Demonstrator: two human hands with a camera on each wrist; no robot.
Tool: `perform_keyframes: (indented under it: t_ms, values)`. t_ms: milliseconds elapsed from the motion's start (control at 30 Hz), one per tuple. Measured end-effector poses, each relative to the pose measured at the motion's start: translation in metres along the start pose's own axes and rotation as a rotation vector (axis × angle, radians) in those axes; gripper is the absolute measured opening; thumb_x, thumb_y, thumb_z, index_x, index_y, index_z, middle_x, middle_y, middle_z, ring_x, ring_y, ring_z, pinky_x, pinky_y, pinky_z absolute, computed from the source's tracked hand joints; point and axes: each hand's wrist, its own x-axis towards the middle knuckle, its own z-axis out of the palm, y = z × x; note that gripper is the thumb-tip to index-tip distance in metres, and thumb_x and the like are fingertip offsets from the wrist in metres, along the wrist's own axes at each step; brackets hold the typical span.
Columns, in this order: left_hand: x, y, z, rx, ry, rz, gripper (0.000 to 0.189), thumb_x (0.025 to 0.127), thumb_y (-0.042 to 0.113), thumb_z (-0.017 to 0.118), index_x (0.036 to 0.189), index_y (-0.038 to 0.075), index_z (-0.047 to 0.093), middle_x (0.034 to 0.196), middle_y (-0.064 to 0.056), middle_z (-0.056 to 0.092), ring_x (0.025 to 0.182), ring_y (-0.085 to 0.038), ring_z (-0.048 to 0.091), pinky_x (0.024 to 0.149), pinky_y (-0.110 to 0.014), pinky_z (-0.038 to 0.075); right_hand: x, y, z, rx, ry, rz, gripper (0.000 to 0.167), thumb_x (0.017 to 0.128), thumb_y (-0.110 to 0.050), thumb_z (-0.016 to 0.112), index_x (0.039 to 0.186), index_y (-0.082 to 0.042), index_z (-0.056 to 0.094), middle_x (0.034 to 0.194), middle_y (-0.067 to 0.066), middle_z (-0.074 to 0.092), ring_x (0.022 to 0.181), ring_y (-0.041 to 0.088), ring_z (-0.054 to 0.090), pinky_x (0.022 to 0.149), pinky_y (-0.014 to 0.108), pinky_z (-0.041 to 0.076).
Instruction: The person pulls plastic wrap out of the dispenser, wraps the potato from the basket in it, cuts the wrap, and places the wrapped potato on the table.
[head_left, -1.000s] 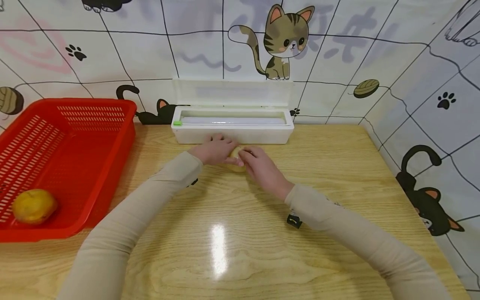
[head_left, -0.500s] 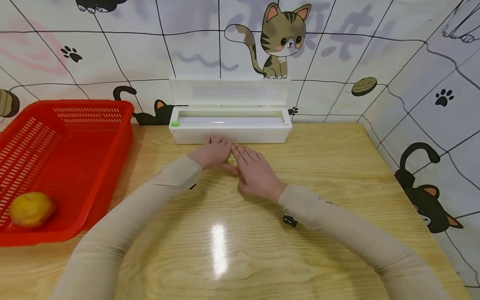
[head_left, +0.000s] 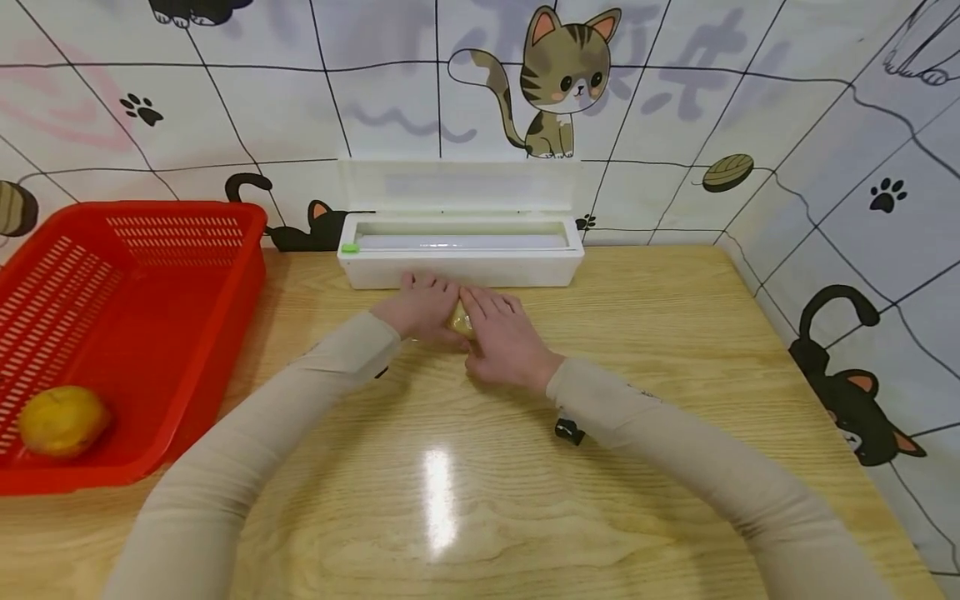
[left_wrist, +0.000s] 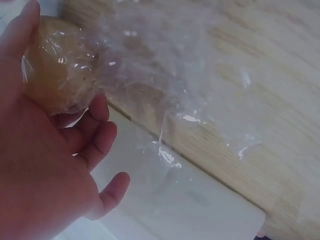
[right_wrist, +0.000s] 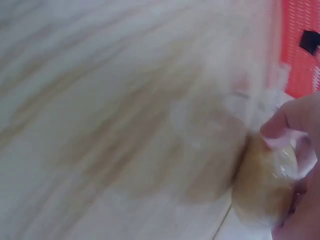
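Note:
A yellow fruit (head_left: pixel 462 320) wrapped in shiny clear film sits between both hands, mostly covered by them in the head view. In the left wrist view, the left hand (left_wrist: pixel 55 150) holds the wrapped fruit (left_wrist: pixel 60 75) between thumb and bent fingers. Loose clear cling film (left_wrist: pixel 165 75) trails from it over the table. From the other side the right hand (head_left: pixel 513 337) lies against the fruit; its thumb (right_wrist: pixel 274 127) touches the top in the blurred right wrist view. Just behind the hands stands a white cling film dispenser (head_left: pixel 487 271), lid raised, with a roll inside.
A red plastic basket (head_left: pixel 198 367) stands at the left, with another yellow fruit (head_left: pixel 63 421) in it. The wooden table (head_left: pixel 637 333) meets a cat-patterned wall covering (head_left: pixel 390 92) at the back and right. A green slider (head_left: pixel 350 248) sits on the dispenser's left end.
The right hand goes from pinching at the fruit to lying with extended fingers over its right side. Both hands shift slightly left. Dispenser and basket stay in place.

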Motion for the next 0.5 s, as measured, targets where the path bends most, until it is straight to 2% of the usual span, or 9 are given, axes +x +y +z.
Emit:
perform_keyframes:
  t_ms: [100, 167, 200, 267, 333, 367, 500]
  values:
    - [-0.002, 0.004, -0.001, 0.015, 0.02, -0.003, 0.087, 0.081, 0.067, 0.062, 0.133, 0.001, 0.042, 0.132, -0.017, 0.049, 0.124, -0.033, 0.036, 0.1, -0.058, 0.02, 0.0, 0.005, -0.008, 0.23, 0.019, 0.097, 0.084, 0.082, -0.023, 0.067, 0.148, 0.005, 0.024, 0.149, 0.019, 0.034, 0.133, 0.031, 0.037, 0.108, 0.045, 0.027]
    - [-0.003, 0.006, -0.001, 0.024, 0.039, 0.003, 0.085, 0.08, 0.067, 0.063, 0.129, 0.001, 0.043, 0.126, -0.017, 0.051, 0.12, -0.033, 0.038, 0.099, -0.057, 0.021, 0.0, 0.008, -0.012, 0.371, 0.022, 0.179, 0.076, 0.082, -0.019, 0.069, 0.144, 0.004, 0.032, 0.137, 0.018, 0.048, 0.117, 0.029, 0.052, 0.099, 0.042, 0.041]
    - [-0.004, 0.007, -0.001, 0.028, 0.049, 0.007, 0.084, 0.079, 0.066, 0.064, 0.128, 0.001, 0.044, 0.124, -0.016, 0.052, 0.119, -0.033, 0.039, 0.098, -0.056, 0.022, 0.0, 0.01, -0.014, 0.406, 0.019, 0.215, 0.069, 0.083, -0.019, 0.069, 0.14, 0.004, 0.038, 0.129, 0.018, 0.054, 0.107, 0.027, 0.057, 0.091, 0.04, 0.047]
    - [-0.005, 0.008, -0.002, 0.036, 0.068, 0.011, 0.083, 0.079, 0.065, 0.066, 0.127, 0.001, 0.044, 0.121, -0.015, 0.053, 0.118, -0.033, 0.04, 0.097, -0.056, 0.023, 0.0, 0.011, -0.016, 0.439, -0.008, 0.261, 0.056, 0.083, -0.019, 0.068, 0.131, 0.002, 0.046, 0.114, 0.014, 0.062, 0.089, 0.023, 0.062, 0.076, 0.035, 0.052]
    - [-0.006, 0.008, -0.003, 0.048, 0.084, 0.015, 0.082, 0.078, 0.064, 0.068, 0.125, 0.001, 0.045, 0.119, -0.015, 0.054, 0.117, -0.034, 0.041, 0.097, -0.056, 0.023, 0.0, 0.011, -0.016, 0.449, -0.03, 0.265, 0.041, 0.085, -0.018, 0.067, 0.119, -0.002, 0.052, 0.098, 0.01, 0.064, 0.079, 0.02, 0.061, 0.067, 0.033, 0.052]
    - [-0.006, 0.008, -0.003, 0.052, 0.088, 0.016, 0.082, 0.078, 0.064, 0.068, 0.125, 0.001, 0.045, 0.119, -0.015, 0.054, 0.118, -0.034, 0.041, 0.097, -0.056, 0.023, 0.001, 0.01, -0.016, 0.443, -0.035, 0.257, 0.038, 0.085, -0.017, 0.066, 0.116, -0.002, 0.052, 0.097, 0.01, 0.063, 0.079, 0.021, 0.061, 0.068, 0.033, 0.051]
    - [-0.006, 0.007, -0.002, 0.076, 0.09, 0.01, 0.081, 0.078, 0.064, 0.067, 0.125, 0.0, 0.047, 0.12, -0.015, 0.054, 0.119, -0.035, 0.041, 0.1, -0.058, 0.022, 0.002, 0.004, -0.012, 0.433, -0.043, 0.234, 0.056, 0.084, -0.018, 0.071, 0.128, 0.003, 0.044, 0.108, 0.013, 0.057, 0.094, 0.024, 0.057, 0.081, 0.038, 0.05]
